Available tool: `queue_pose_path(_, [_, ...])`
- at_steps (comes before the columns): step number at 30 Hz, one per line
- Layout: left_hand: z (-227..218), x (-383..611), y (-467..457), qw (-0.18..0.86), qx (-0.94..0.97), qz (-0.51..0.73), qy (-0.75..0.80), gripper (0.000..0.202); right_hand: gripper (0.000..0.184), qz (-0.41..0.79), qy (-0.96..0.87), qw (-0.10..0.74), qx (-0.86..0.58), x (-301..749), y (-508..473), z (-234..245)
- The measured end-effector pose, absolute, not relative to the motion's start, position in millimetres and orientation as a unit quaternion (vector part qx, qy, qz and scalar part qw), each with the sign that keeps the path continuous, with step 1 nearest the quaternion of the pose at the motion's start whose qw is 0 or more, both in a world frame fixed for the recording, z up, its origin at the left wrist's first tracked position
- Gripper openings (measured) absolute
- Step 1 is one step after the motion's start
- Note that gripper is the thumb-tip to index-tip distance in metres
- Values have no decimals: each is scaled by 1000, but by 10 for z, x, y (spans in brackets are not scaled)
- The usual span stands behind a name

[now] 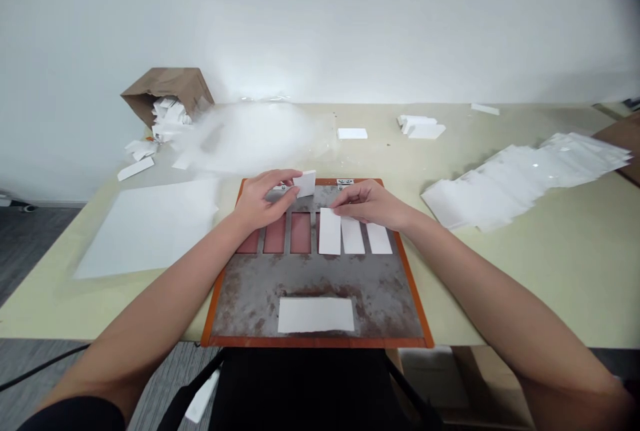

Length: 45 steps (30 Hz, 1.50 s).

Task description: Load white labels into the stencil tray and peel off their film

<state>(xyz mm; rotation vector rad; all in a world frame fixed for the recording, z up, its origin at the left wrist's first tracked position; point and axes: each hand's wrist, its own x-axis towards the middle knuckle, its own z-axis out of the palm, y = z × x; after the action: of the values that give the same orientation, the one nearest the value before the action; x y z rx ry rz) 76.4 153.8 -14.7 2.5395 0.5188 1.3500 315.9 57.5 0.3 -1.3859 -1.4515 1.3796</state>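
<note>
Before me lies a flat grey metal plate (320,278) in an orange-brown frame, with a row of rectangular slots backed in reddish brown. My left hand (264,199) pinches a small stack of white cards (305,184) above the plate's far edge. Between the thumb and fingers of my right hand (367,204) is a single white card (330,232), over the slot right of the middle. White cards (354,236) fill the two slots at the right; the left slots (301,232) show bare backing. A wider white strip (315,315) sits near the front.
At the back left, a brown paper bag (200,84) lies on its side, spilling white pieces. Clear plastic (250,138) and a white sheet (150,228) spread leftward. White card stacks (423,127) stand behind; overlapping clear-wrapped packets (520,178) lie right.
</note>
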Motion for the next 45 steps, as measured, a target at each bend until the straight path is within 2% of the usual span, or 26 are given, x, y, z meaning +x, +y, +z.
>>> queue_pose_path(45, [-155, 770, 1537, 103, 866, 451, 190, 20, 19, 506, -583, 307, -556, 3160, 609, -50])
